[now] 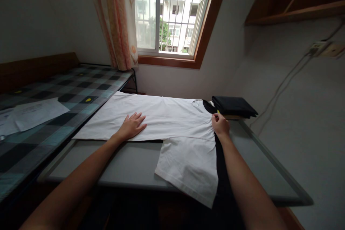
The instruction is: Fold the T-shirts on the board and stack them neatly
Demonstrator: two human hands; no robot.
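A white T-shirt [167,115] lies spread sideways across a grey table, its neck end to the right and one sleeve hanging over the front edge. Black cloth [221,158] shows beneath it at the neck and shoulder. My left hand [132,126] rests flat on the shirt's body, fingers spread. At the shoulder, close to the collar, my right hand [221,125] pinches the white fabric, and creases run from the grip. A small yellow bit shows by its fingertips; I cannot tell what it is.
A folded black item [234,106] sits at the table's back right corner. To the left is a bed with a checked mattress [88,79] and papers [35,115] on it. The grey table [129,165] meets the right wall, where cords [280,86] hang from a socket.
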